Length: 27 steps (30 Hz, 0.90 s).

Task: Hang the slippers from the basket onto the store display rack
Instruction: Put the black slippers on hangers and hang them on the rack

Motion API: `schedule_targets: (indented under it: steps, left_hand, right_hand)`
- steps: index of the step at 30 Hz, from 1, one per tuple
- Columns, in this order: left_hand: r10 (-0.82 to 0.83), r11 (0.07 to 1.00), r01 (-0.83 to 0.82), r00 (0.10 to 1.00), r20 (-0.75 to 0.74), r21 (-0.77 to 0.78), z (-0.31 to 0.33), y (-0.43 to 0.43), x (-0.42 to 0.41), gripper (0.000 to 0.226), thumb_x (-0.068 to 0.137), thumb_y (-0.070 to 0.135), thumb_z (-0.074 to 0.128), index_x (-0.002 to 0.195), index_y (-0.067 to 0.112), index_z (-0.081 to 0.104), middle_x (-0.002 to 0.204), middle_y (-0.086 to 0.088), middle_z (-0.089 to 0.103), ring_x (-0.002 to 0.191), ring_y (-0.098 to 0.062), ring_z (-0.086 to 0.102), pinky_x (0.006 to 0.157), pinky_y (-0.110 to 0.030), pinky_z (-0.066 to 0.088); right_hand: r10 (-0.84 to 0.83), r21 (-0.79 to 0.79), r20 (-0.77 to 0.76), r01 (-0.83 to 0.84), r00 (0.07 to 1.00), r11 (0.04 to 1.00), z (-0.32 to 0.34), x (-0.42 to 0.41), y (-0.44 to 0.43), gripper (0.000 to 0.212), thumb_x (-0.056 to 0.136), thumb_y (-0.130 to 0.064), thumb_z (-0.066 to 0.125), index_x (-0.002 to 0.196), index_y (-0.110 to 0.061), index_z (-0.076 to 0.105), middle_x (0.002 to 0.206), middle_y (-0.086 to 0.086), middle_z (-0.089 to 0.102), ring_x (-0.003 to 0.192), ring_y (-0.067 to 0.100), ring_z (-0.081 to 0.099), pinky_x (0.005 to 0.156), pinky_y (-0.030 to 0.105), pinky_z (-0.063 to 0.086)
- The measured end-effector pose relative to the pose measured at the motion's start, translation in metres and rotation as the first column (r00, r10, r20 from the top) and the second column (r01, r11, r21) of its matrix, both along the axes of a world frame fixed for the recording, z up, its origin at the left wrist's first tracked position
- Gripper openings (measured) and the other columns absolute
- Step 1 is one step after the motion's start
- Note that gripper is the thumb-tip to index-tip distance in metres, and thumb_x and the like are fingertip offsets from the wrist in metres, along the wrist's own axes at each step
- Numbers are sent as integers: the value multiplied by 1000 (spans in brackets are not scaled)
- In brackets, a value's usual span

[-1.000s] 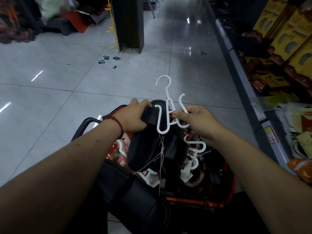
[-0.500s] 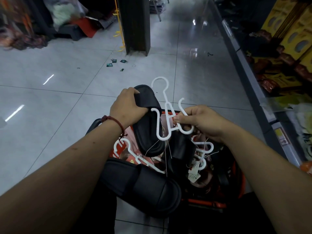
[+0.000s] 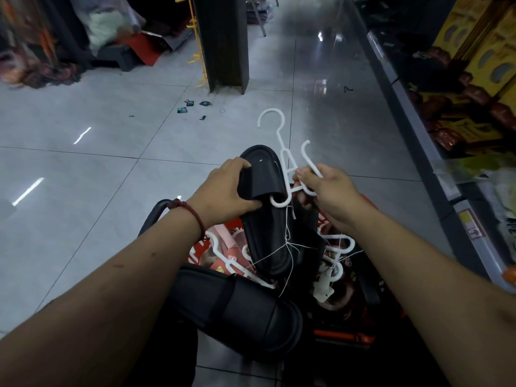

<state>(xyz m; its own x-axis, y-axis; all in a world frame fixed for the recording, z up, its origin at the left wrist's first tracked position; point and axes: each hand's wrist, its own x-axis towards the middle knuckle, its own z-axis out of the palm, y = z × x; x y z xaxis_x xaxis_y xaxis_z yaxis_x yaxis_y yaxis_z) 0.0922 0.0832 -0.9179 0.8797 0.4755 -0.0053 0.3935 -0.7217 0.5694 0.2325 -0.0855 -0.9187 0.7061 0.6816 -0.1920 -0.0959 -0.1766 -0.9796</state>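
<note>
black rubber slipper point(image 3: 262, 196) held above a red basket point(image 3: 343, 335): the left hand point(image 3: 227, 191) is closed around its strap, thumb underneath and fingers over the top, while the right hand point(image 3: 325, 188) pinches the lower arm of a white plastic hanger point(image 3: 284, 160) whose hook points up and away from the person. one curled end of the hanger sits under the slipper's strap, and thin white strings trail from the pair down toward the basket. judged from this, the task is at an early stage: the pair is lifted clear of the basket but not yet hung, and no slipper is seen on a rack. the basket holds more stock on white hangers point(image 3: 336, 247), including pink slippers point(image 3: 223, 247), and another black slipper point(image 3: 237, 311) lies across its near edge, so several pairs appear left to hang. the floor point(image 3: 92, 169) is glossy pale grey tile with light reflections and a few small tags point(image 3: 192, 106) scattered on it. a dark pillar point(image 3: 223, 43) with yellow hooks point(image 3: 195, 37) stands ahead, a shelf of packaged goods point(image 3: 458, 88) runs along the right, and bagged goods point(image 3: 106, 26) are piled at the far left.
</note>
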Motion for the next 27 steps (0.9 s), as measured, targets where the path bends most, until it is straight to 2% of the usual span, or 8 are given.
schedule_targets:
  steps: [2,4,8,10,16,20,23,27]
  left_hand:
    - [-3,987,21,993,-114,157,2,-5,-3,96,60,68,80,136,27,39,124,7,46,118,-21,42,101,-44,40]
    - [-11,962,44,993,-121,271,0,-13,-3,115,51,83,71,144,27,33,132,5,44,122,-23,40,104,-44,36]
    - [22,960,-7,998,-52,280,0,-16,-3,129,47,91,63,150,28,19,142,1,42,125,-27,44,107,-48,38]
    - [16,972,-11,1000,-20,236,3,-17,-3,125,50,87,66,150,35,14,141,0,44,120,-28,47,103,-51,41]
    - [-22,925,45,998,-66,378,10,-19,-3,93,56,67,72,135,34,35,123,-2,45,111,-29,46,95,-45,42]
    - [82,916,-63,996,-30,397,20,-6,-7,90,58,61,78,134,34,38,126,-6,44,115,-33,43,95,-47,39]
    - [172,901,-135,984,-54,411,25,10,-15,91,60,58,81,136,32,38,131,-8,43,121,-35,41,98,-50,39]
    - [197,909,-133,972,-125,396,19,17,-24,92,62,52,84,138,31,38,135,-9,41,126,-36,38,101,-53,37]
  right_hand:
    - [38,14,-19,-38,999,999,0,-7,2,20,102,-19,55,88,-6,63,60,14,57,50,21,52,48,27,42]
    - [51,44,-53,-49,997,998,1,-13,4,20,102,-19,55,89,-6,62,57,13,57,47,20,51,47,26,43]
    - [40,72,-88,-33,995,997,4,-16,5,20,102,-19,55,92,-5,63,58,13,56,47,21,50,46,28,45]
    - [51,62,-75,-46,996,997,4,-19,5,21,102,-20,55,92,-5,64,59,13,56,49,21,51,48,29,44]
    - [62,14,-10,-61,998,998,6,-26,-1,22,99,-18,61,99,0,71,63,7,62,48,13,56,46,23,45]
    - [144,-176,34,-136,989,975,9,-21,-10,22,96,-19,66,98,3,70,77,9,72,57,16,61,46,21,47]
    - [381,-447,28,-329,924,832,3,-22,-23,23,96,-18,66,93,5,69,79,16,72,54,18,63,47,26,51]
    - [607,-657,-291,-616,740,435,-5,-40,-37,33,94,-23,69,100,10,64,89,25,72,71,35,70,57,34,59]
